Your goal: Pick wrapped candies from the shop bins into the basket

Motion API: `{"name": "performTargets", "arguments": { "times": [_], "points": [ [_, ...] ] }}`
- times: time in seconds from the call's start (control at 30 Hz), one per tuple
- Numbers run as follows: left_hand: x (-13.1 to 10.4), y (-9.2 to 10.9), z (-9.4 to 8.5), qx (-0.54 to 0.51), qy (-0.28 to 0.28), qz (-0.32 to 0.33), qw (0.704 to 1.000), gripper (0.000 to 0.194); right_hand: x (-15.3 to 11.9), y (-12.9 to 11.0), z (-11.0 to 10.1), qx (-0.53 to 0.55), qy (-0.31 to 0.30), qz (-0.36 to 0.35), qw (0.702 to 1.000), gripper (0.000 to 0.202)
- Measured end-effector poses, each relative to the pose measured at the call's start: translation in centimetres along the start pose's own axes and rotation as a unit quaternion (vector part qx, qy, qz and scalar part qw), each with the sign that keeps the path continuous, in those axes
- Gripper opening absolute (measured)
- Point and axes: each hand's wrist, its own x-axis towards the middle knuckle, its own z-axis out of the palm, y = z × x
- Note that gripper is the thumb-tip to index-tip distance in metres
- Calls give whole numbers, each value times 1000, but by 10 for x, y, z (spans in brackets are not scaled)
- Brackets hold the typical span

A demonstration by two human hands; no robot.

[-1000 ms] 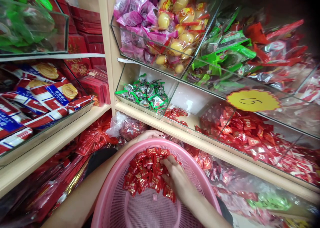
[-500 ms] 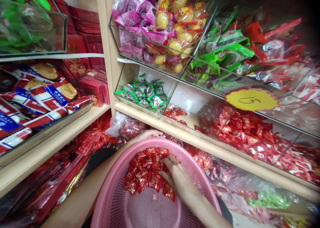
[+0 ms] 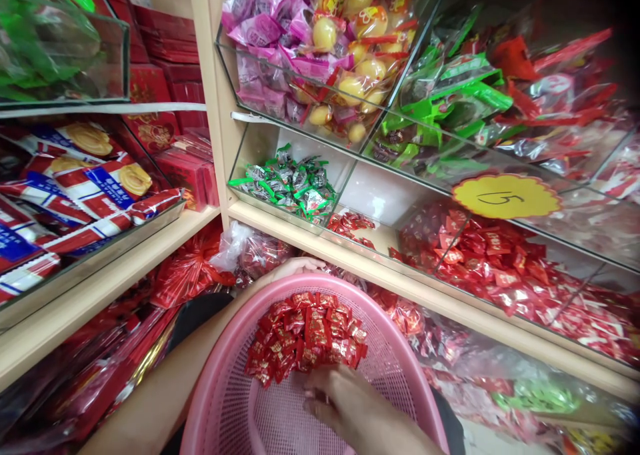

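A pink mesh basket (image 3: 400, 375) is tilted in front of me, with a heap of red-wrapped candies (image 3: 305, 332) against its far inner side. Behind the far rim lies my left hand (image 3: 297, 267), closed on the basket's edge, its fingers partly hidden by the rim. Inside the basket, my right hand (image 3: 335, 392) is just below the candies, blurred, with its fingers curled; whether it holds anything is hidden.
A wooden shelf edge (image 3: 320, 242) runs just beyond the basket. Above it are clear bins with green-wrapped candies (image 3: 295, 182) and red candies (image 3: 500, 262). Packaged snacks (image 3: 100, 182) fill the left shelf. A yellow price tag (image 3: 507, 196) hangs at right.
My right hand has moved down and toward me, off the right side of the candy heap. More candies show on that side. My left hand stays at the far rim.
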Motion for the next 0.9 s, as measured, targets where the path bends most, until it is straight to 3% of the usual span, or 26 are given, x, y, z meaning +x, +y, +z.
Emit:
{"name": "performTargets", "arguments": {
  "times": [0.1, 0.47, 0.7, 0.9],
  "points": [
    [1, 1, -1, 7, -9, -40, 999, 36, 2, 3, 6, -13, -21, 9, 1000, 14],
    [3, 2, -4, 1, -38, -71, 997, 33, 13, 5, -7, -52, 73, 34, 995, 19],
    [0, 4, 0, -3, -24, -67, 997, 33, 13, 2, -1, -39, 38, 31, 998, 13],
    [-1, 5, 2, -3, -11, -73, 997, 34, 15, 7, 0, -47, 64, 37, 996, 17]
  ]
}}
